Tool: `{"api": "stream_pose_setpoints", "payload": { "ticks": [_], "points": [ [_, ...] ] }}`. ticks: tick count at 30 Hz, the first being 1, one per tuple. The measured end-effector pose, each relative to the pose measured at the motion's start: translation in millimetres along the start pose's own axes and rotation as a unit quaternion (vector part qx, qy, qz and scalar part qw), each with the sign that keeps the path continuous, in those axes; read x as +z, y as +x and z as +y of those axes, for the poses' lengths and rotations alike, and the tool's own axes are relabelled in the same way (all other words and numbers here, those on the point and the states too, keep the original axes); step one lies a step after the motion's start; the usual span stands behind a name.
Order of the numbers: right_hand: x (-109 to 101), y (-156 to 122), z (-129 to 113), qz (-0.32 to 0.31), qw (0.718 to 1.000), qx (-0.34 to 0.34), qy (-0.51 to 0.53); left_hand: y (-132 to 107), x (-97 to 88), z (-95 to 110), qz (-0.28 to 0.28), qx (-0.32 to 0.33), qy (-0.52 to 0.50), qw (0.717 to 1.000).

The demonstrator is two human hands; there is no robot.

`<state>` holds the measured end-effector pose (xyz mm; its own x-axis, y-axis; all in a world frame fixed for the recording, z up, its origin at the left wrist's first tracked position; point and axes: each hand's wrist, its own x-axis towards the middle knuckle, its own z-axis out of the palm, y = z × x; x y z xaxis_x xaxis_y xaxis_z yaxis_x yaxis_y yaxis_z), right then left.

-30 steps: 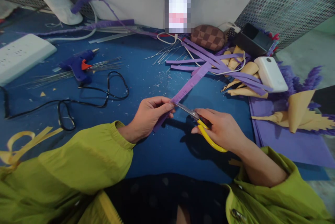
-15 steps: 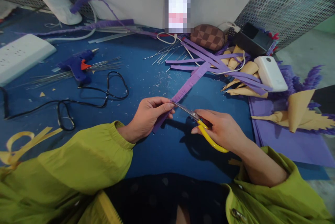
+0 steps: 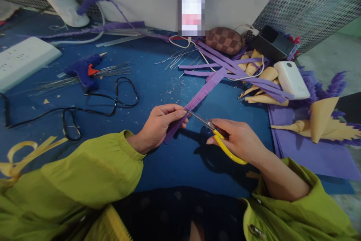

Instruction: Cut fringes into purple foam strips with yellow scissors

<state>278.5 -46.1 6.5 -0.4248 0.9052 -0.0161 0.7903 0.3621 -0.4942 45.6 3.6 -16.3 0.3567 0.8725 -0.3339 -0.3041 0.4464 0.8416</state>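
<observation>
Between thumb and fingers, my left hand [image 3: 166, 125] pinches a long purple paper strip [image 3: 205, 90]. The strip runs up and right from the hand, and its lower end pokes out beneath my fingers. Along its edge are fine, closely spaced cuts. My right hand [image 3: 238, 139] grips yellow-handled scissors [image 3: 227, 150], with fingers in or around the loops. The blades point left and meet the strip's edge right beside my left thumb. Whether the blades are fully closed is hard to make out. Tiny paper scraps lie beyond my hands.
To the left lie a blue glue gun [image 3: 84, 68] on thin wires, its black cord [image 3: 98, 111] and a white power strip [image 3: 26, 60]. More purple strips [image 3: 239, 70], a white power bank [image 3: 292, 80], a checkered pouch [image 3: 224, 40] and purple sheets [image 3: 316, 158] occupy the right. A pixelated screen stands behind.
Almost nothing differs. Both hands keep their places, and the scissor blades stay at the strip's edge with at most a slight shift.
</observation>
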Motion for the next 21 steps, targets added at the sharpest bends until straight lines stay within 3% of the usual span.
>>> {"api": "stream_pose_setpoints", "payload": {
  "ticks": [21],
  "points": [
    [-6.0, 2.2, -1.8, -0.074, 0.992, 0.046, 0.091, 0.1, -0.7, -0.6, -0.017, 0.013, 0.007, 1.000]
  ]
}}
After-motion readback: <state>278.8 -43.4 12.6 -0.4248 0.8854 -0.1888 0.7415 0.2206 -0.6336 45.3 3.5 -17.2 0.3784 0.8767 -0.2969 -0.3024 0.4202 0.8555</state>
